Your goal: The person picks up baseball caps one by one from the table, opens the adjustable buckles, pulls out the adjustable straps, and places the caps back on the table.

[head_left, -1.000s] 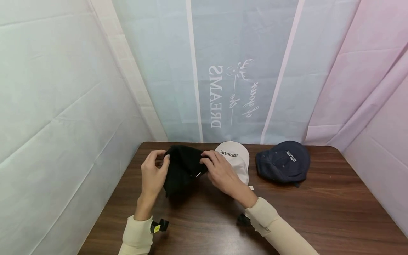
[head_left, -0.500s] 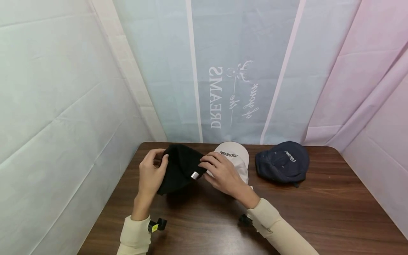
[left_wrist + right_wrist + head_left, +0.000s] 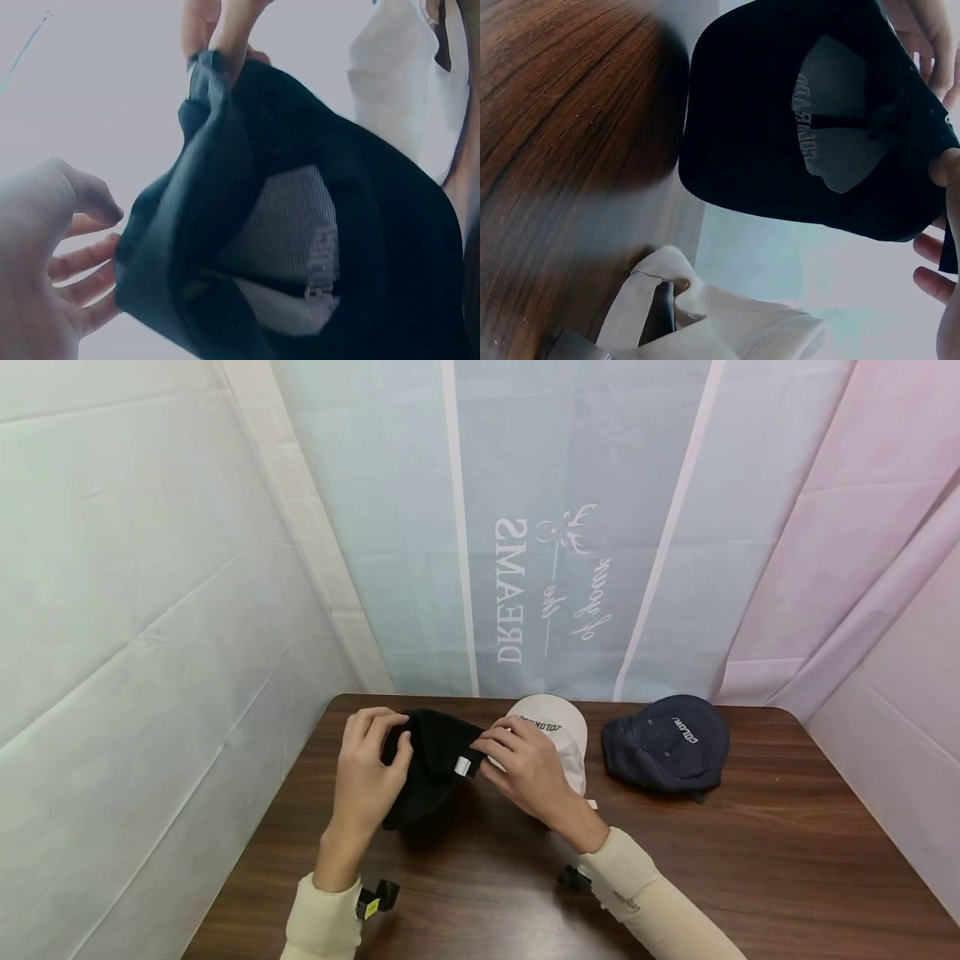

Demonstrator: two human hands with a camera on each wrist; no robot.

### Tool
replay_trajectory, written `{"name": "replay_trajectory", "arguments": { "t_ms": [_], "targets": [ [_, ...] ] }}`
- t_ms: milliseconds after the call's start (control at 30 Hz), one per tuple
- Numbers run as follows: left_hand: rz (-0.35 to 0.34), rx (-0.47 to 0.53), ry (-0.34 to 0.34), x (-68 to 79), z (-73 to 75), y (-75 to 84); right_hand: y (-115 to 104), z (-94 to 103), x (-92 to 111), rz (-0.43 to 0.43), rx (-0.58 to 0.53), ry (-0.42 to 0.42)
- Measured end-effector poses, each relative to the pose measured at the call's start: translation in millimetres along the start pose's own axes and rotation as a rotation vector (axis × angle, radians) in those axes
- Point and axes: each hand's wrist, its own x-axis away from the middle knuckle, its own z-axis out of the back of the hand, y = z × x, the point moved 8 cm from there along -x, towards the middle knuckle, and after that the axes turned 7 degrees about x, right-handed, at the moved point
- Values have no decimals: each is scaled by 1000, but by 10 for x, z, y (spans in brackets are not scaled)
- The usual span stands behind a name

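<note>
A black baseball cap (image 3: 438, 756) is held up over the table with its hollow inside showing; a white label hangs at its rim. My right hand (image 3: 525, 768) pinches the rim near the label, thumb inside and fingers outside in the right wrist view. At the cap's left edge is my left hand (image 3: 371, 768). In the left wrist view the left thumb (image 3: 97, 199) stands apart from the cap, and the fingertips are at or touching its edge. Pale backing with raised lettering shows inside the black cap (image 3: 832, 112) in the right wrist view.
A white cap (image 3: 551, 718) with dark lettering lies behind my right hand, partly covered by it. Farther right lies a navy cap (image 3: 667, 743). The brown wooden table (image 3: 480, 893) ends at a hanging cloth backdrop (image 3: 540, 460), with pale cloth at both sides.
The black cap has tilted and its white label has turned into view. My left hand has shifted slightly right, its grip on the edge loosened. The white and navy caps stay put.
</note>
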Motion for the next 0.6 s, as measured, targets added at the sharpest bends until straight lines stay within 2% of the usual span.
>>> {"name": "replay_trajectory", "arguments": {
  "t_ms": [133,333,467,600],
  "targets": [
    [-66,-1,-24,14,-55,192,15,1,5,-39,4,-7],
    [-155,-19,-154,106,-276,426,49,5,20,-95,8,0],
    [-184,-106,-230,197,-446,481,67,7,29,-132,2,-6],
    [-182,-207,-265,259,-568,467,90,1,42,-173,-12,-10]
  ]
}}
